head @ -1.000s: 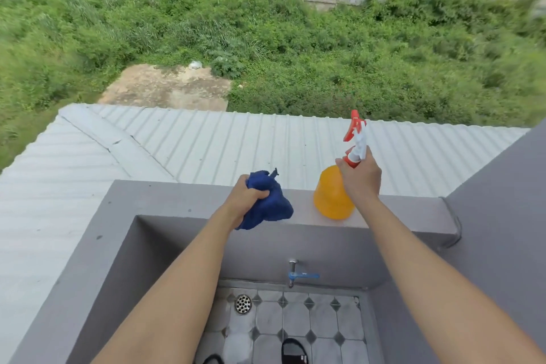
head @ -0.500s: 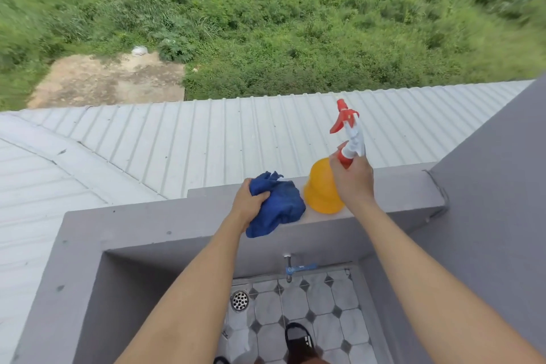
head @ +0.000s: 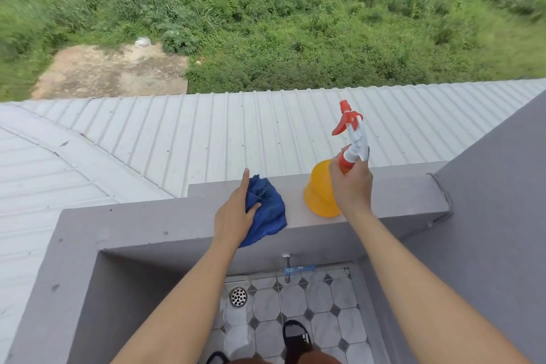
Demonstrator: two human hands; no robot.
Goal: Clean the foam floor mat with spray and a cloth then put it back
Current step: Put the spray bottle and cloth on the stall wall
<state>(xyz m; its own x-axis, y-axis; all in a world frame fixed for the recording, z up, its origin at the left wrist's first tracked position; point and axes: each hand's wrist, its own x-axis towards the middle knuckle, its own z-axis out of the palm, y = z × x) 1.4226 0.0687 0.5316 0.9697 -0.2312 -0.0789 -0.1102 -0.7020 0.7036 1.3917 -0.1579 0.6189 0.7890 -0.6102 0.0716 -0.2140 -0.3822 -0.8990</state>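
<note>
A crumpled blue cloth (head: pixel 266 210) lies on top of the grey parapet wall (head: pixel 141 224), one corner hanging over the inner edge. My left hand (head: pixel 236 213) lies on its left side with straight fingers, the thumb touching the cloth. Right of it an orange spray bottle (head: pixel 320 195) with a red and white trigger head stands on the same wall top. My right hand (head: pixel 351 183) grips the bottle's neck just below the trigger. No foam floor mat is in view.
Beyond the wall a corrugated metal roof (head: pixel 206 139) slopes away, with green brush and a dirt patch below. A grey wall (head: pixel 496 216) rises on the right. Under my arms are a tap (head: pixel 286 267), a floor drain (head: pixel 238 296) and tiled floor with my sandalled foot.
My left hand has let go of the cloth, which now lies on the wall top; its fingers went from curled to straight. The bottle stands on the wall, still gripped.
</note>
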